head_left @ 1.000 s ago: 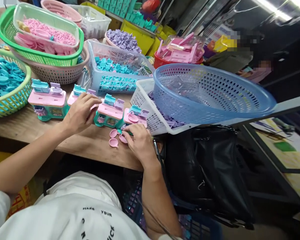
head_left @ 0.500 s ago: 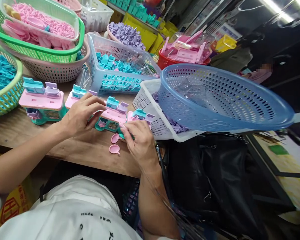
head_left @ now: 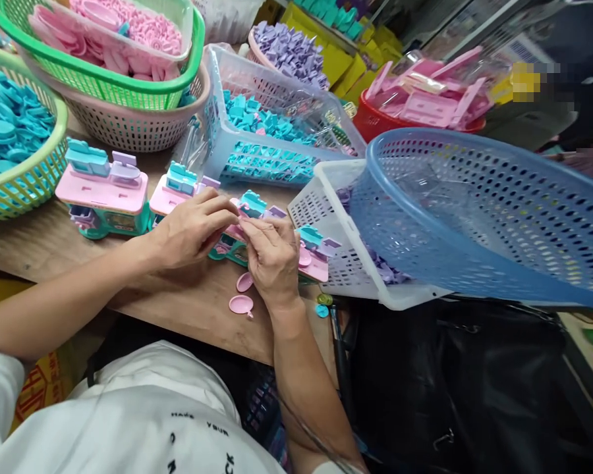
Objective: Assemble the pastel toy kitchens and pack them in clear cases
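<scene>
Several toy kitchen counters [head_left: 103, 191] in pink, teal and purple stand in a row along the table. Over the third one, my left hand [head_left: 190, 227] and my right hand [head_left: 274, 257] meet fingertip to fingertip. Both are closed in a pinch on a small pink plastic piece [head_left: 244, 212], mostly covered by the fingers. Two pink oval mirror-like parts lie on the wood near my right wrist: one whole oval [head_left: 241, 304] and another oval [head_left: 244, 282] just behind it. On the rightmost toy counter [head_left: 316, 253] a pink oval shows beside my right hand.
Behind the row are a clear blue basket [head_left: 271, 164] of teal parts, a green basket [head_left: 123, 89] of pink parts and a yellow-green basket [head_left: 39, 174] of blue discs. A large blue colander [head_left: 425, 224] rests on a white basket [head_left: 326, 191] at right, above a black bag [head_left: 425, 375].
My right hand has lifted from the toy's front edge and come together with my left hand over the third counter. The camera view has swung, so everything sits further right or lower.
</scene>
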`<action>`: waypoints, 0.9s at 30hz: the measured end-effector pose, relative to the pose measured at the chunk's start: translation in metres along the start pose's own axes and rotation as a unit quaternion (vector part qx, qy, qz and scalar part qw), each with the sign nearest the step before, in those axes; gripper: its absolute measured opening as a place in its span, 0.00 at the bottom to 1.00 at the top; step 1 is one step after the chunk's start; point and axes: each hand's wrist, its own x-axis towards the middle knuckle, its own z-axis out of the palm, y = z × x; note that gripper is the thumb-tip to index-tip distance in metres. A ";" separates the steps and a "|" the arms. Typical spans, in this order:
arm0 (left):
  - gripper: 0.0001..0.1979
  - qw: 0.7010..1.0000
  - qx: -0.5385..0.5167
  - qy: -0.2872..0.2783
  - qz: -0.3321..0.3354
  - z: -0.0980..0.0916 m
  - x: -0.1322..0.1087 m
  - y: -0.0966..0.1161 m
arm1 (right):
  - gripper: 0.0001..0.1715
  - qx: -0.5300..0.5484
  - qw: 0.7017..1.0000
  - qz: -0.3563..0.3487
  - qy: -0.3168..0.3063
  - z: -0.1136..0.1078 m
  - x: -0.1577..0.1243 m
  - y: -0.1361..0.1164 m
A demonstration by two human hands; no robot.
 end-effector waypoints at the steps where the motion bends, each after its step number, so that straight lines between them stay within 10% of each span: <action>1: 0.13 1.000 0.001 -0.003 0.002 0.001 0.000 0.000 | 0.17 -0.022 1.000 0.005 0.002 -0.002 0.000 -0.001; 19: 0.15 0.993 0.070 -0.091 -0.038 0.013 0.001 0.007 | 0.14 -0.045 0.984 -0.098 -0.144 -0.036 0.030 0.005; 27: 0.17 0.996 0.027 -0.055 -0.067 0.021 0.002 0.014 | 0.12 -0.033 0.998 -0.037 -0.040 -0.018 0.009 0.010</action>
